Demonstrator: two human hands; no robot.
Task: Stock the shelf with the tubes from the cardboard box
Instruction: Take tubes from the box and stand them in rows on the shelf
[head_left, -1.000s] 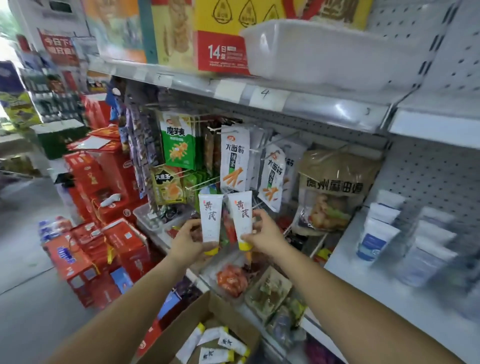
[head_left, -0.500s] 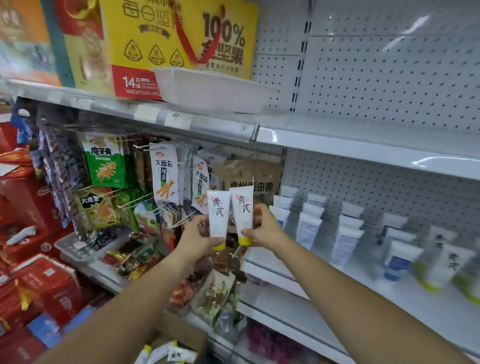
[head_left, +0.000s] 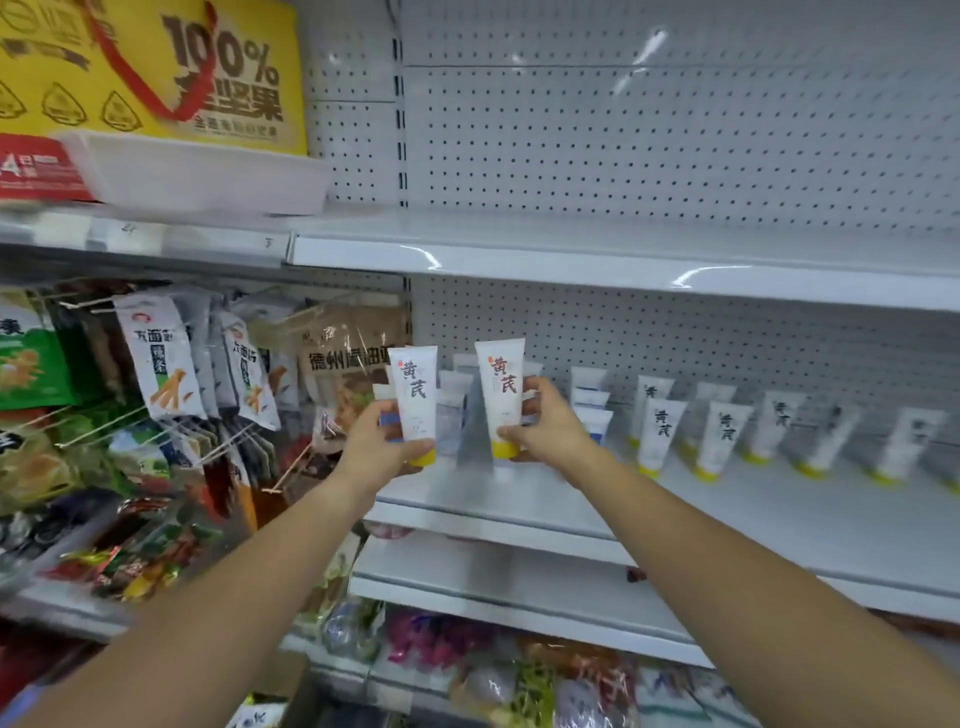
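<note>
My left hand (head_left: 378, 446) grips a white tube with a yellow cap (head_left: 414, 399), cap down, held upright. My right hand (head_left: 544, 427) grips a second matching tube (head_left: 501, 391), also cap down. Both tubes hover over the left end of the white shelf (head_left: 519, 501). Several matching tubes (head_left: 661, 432) stand in rows on that shelf to the right, and white tubes with blue labels (head_left: 592, 410) stand behind my hands. Only a corner of the cardboard box (head_left: 275, 675) shows at the bottom edge, with tubes (head_left: 254, 719) in it.
Snack packets (head_left: 158, 364) hang on hooks at left. A white plastic tray (head_left: 202, 174) and a yellow gift box (head_left: 150, 67) sit on the upper left shelf. The upper right shelf (head_left: 623, 257) and pegboard are bare. Bagged goods fill the lower shelf.
Both hands have carried their tubes rightward from in front of the hanging snacks to over the white shelf. The tubes are now farther apart. The box has slid almost out of view.
</note>
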